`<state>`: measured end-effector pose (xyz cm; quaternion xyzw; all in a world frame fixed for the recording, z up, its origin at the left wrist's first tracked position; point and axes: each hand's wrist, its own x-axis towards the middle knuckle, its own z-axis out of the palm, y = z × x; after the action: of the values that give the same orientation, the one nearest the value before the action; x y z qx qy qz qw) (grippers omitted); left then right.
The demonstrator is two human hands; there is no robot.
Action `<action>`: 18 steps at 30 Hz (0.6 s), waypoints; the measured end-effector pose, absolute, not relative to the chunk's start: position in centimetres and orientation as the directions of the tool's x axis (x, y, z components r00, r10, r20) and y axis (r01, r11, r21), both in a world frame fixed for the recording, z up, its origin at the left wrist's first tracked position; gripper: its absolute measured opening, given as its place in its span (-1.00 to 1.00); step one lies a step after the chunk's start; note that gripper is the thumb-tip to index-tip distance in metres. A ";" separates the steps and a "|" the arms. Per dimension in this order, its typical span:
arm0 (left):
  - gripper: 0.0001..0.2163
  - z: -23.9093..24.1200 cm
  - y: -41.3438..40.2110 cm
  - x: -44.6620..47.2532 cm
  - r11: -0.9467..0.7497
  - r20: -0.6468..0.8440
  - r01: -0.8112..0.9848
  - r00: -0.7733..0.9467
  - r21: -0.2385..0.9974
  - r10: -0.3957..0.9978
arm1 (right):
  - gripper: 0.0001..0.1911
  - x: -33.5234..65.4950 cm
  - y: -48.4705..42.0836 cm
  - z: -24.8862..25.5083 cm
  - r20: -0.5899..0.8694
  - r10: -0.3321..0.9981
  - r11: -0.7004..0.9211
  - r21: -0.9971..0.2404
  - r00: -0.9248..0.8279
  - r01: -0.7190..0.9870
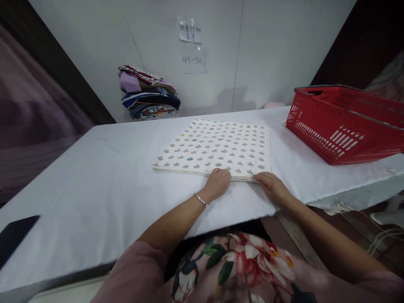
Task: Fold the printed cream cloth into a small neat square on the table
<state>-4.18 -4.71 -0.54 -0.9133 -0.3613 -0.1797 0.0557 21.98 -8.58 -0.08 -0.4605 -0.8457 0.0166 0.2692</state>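
A folded white cloth (233,145) with a pattern of small grey shapes and a few coloured ones lies flat on the white-covered table. Layered folds show along its near edge. My left hand (218,184), with a silver bracelet at the wrist, is curled over the middle of that near edge. At the near right corner, my right hand (274,189) grips the edge between thumb and fingers. The undersides of both hands are hidden.
A red plastic basket (318,134) with metal handles stands on the right of the table (94,181). Against the wall at the back is a stack of folded fabrics (151,94). A dark flat object (15,235) lies at the left edge. Paper signs (192,59) hang on the wall.
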 end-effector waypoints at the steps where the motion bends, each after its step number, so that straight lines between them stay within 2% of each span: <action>1: -0.89 -0.6 -4.6 -4.2 -0.729 0.359 0.684 0.671 0.038 0.648 | -0.71 22.0 -8.6 -0.2 0.439 0.782 0.582 -0.258 -0.443 0.771; 11: -0.87 -0.6 -4.4 -4.0 -0.727 0.345 0.682 0.665 0.079 0.662 | -0.69 19.6 -8.3 0.2 0.324 0.769 0.589 -0.023 -0.551 0.808; 18: -0.90 0.1 -5.0 -3.6 -0.696 0.270 0.715 0.658 0.067 0.703 | -0.71 15.2 -6.3 -0.1 0.342 0.733 0.614 0.041 -0.589 0.788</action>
<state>-3.63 -5.05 0.08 -0.9103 -0.3894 -0.1386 0.0228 15.22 -6.34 -0.08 -0.4290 -0.8862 -0.0944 0.1472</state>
